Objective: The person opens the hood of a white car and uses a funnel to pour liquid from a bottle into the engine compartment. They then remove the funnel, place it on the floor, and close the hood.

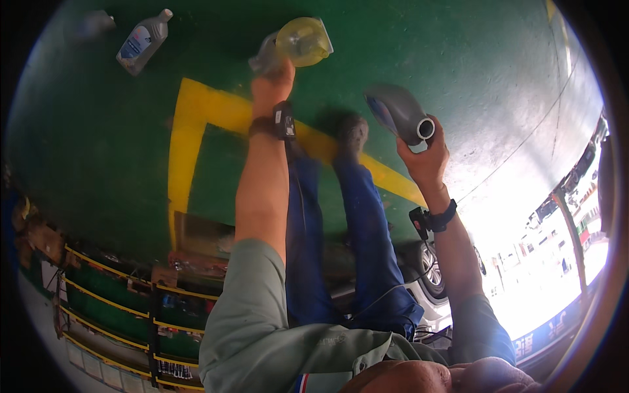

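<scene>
Right grip is closed round the neck end of a dark grey bottle, held up on the far side of the yellow floor line, toward the right end of that line. The bottle's round, white-rimmed mouth faces the camera, and a blue label shows along its left side. Left grip is also beyond the yellow floor line, nearer its corner, with the fingers closed at a yellow see-through container that has a pale edge. A blurred grey shape sits beside that container; whether the same fingers hold it too cannot be told.

Past the line's corner, to its left, a grey labelled bottle is on the green floor, with a blurred grey item farther left still. One dark shoe is at the line's right-hand stretch, and blue trouser legs reach back to the line's near side. Yellow-edged shelves stand on that near side, leftward; a car wheel shows there on the right.
</scene>
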`<act>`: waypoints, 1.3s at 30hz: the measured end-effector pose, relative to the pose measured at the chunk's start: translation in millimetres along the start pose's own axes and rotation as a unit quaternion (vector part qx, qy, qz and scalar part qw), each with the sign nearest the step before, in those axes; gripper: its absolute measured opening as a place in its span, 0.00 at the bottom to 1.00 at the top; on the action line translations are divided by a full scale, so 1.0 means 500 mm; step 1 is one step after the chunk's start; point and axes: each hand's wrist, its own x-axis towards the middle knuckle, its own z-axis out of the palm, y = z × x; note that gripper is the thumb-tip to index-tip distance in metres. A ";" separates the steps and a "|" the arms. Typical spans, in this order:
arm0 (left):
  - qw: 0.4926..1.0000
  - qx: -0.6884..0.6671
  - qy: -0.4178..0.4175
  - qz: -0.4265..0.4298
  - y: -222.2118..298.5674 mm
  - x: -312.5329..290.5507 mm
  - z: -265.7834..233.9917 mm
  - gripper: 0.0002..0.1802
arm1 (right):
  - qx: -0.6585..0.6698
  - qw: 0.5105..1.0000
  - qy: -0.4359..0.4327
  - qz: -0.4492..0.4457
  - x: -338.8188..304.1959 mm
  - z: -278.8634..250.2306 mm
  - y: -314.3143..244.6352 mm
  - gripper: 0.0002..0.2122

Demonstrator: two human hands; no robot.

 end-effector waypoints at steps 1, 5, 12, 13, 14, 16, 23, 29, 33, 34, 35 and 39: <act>0.955 -0.257 -0.033 -0.143 0.018 0.013 -0.009 0.18 | -0.005 1.000 -0.007 0.002 0.005 0.005 0.002 0.33; 0.517 -0.756 -0.092 -0.391 -0.027 0.084 -0.123 0.17 | -0.009 0.999 0.012 0.030 -0.018 0.002 0.007 0.33; 0.364 -0.749 -0.121 -0.541 -0.331 0.157 -0.480 0.19 | -0.004 0.999 0.016 0.028 -0.014 0.016 -0.006 0.32; 0.371 -0.739 -0.135 -0.546 -0.333 0.135 -0.482 0.20 | -0.009 0.999 0.010 0.030 -0.019 0.005 -0.006 0.32; 0.391 -0.737 -0.144 -0.532 -0.301 0.102 -0.461 0.20 | -0.014 0.999 0.004 0.033 -0.021 -0.005 -0.004 0.32; 0.405 -0.741 -0.138 -0.517 -0.318 0.092 -0.455 0.19 | -0.011 1.000 0.009 0.027 -0.017 -0.005 -0.007 0.32; 0.407 -0.745 -0.149 -0.507 -0.398 0.148 -0.515 0.21 | -0.015 1.000 0.026 -0.004 -0.039 -0.014 -0.005 0.32; 0.498 -0.809 -0.054 -0.308 -0.461 0.232 -0.729 0.22 | -0.042 0.996 0.006 -0.072 0.001 -0.024 -0.071 0.30; 0.586 -0.783 -0.006 -0.206 -0.462 0.293 -0.861 0.27 | -0.048 0.992 -0.040 -0.112 0.005 -0.028 -0.104 0.30; 0.600 -0.777 0.002 -0.190 -0.455 0.302 -0.878 0.28 | -0.040 0.991 -0.048 -0.120 0.004 -0.028 -0.104 0.30; 0.614 -0.770 0.009 -0.173 -0.450 0.307 -0.891 0.28 | -0.033 0.990 -0.056 -0.128 0.002 -0.029 -0.105 0.30; 0.684 -0.715 0.021 -0.144 -0.441 0.318 -0.910 0.27 | -0.017 0.984 -0.066 -0.163 0.000 -0.027 -0.108 0.30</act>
